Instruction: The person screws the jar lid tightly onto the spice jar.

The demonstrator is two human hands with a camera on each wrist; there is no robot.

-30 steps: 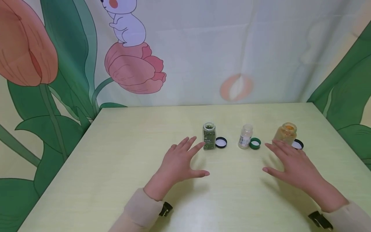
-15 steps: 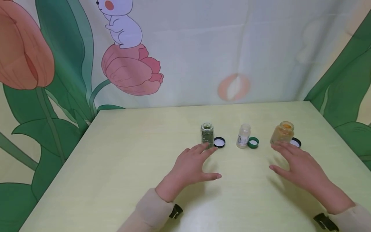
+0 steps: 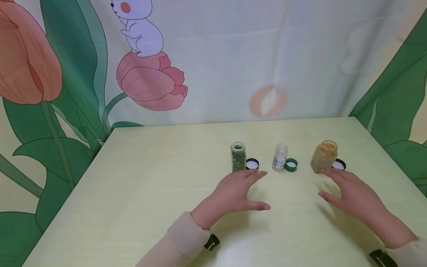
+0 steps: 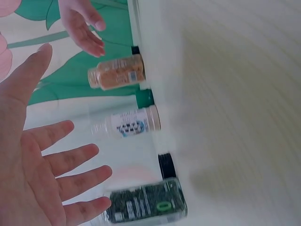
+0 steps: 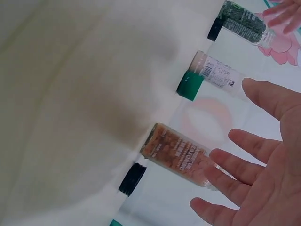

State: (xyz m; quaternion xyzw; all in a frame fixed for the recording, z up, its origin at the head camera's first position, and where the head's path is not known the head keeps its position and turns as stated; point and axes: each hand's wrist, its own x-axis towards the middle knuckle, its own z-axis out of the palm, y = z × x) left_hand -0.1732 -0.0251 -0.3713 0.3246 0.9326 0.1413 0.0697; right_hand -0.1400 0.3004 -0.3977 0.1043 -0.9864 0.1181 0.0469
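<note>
My left hand (image 3: 233, 193) hovers over the table with fingers spread, just in front of a glass jar of dried green herbs (image 3: 238, 157). My right hand (image 3: 358, 193), also spread and holding nothing, is in front of a square jar of orange-brown spice (image 3: 323, 157). Between these two stands a small clear bottle with a white label (image 3: 279, 157) and pale contents low inside. All three are upright and uncapped. A black cap (image 3: 252, 164) lies beside the herb jar, a green cap (image 3: 291, 165) beside the bottle, and another black cap (image 5: 132, 179) beside the spice jar.
The pale wooden table (image 3: 150, 193) ends at a hanging cloth (image 3: 220, 66) printed with tulips and a white animal. Each beige sleeve bears a black strap, such as the left wrist strap (image 3: 212, 241).
My left hand has moved right and slightly nearer to me, from the herb jar's left side to its front. The right hand has drawn back a little to the right, uncovering the spice jar.
</note>
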